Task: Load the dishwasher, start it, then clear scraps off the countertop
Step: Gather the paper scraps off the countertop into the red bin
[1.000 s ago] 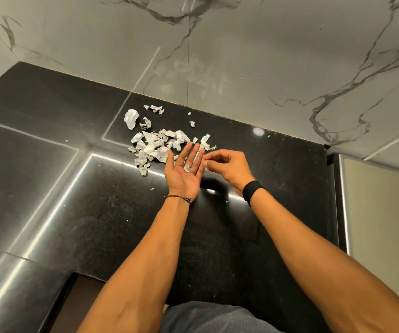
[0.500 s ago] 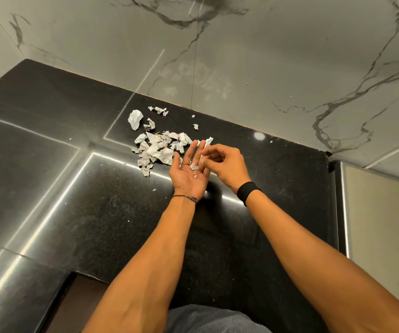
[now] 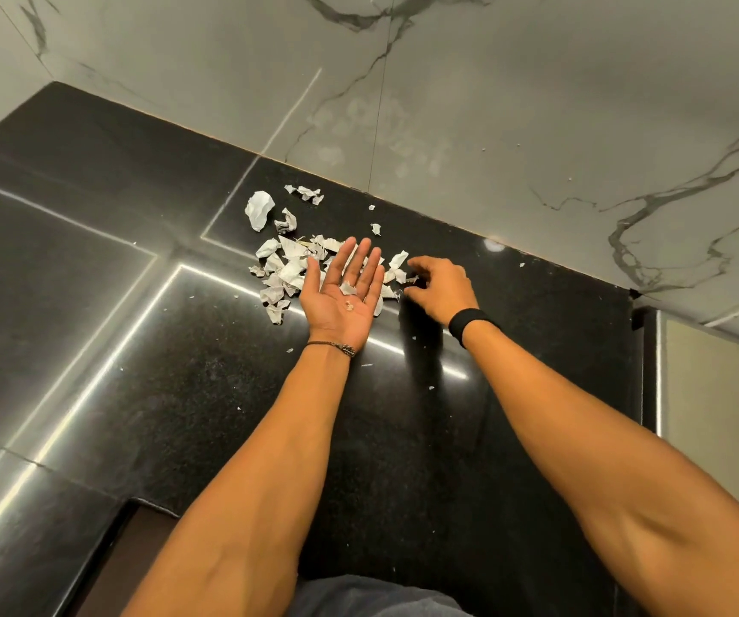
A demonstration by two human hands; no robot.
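**Right hand (image 3: 441, 287) withdrawn from left palm**
The right hand has moved off the left hand (image 3: 341, 305) and down to the countertop (image 3: 514, 349); the 2 hands are now apart, right fingertips at a loose scrap (image 3: 412, 280).

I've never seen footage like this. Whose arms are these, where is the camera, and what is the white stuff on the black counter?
No machine here: these are a person's bare arms, filmed by one wide-angle camera worn on the head, looking down. The glossy black stone countertop holds a pile of torn white paper scraps. The left hand lies palm up, fingers straight, with a few tiny paper bits on it. The right hand, fingers curled, reaches a small scrap beside the pile; whether it already pinches it is unclear.
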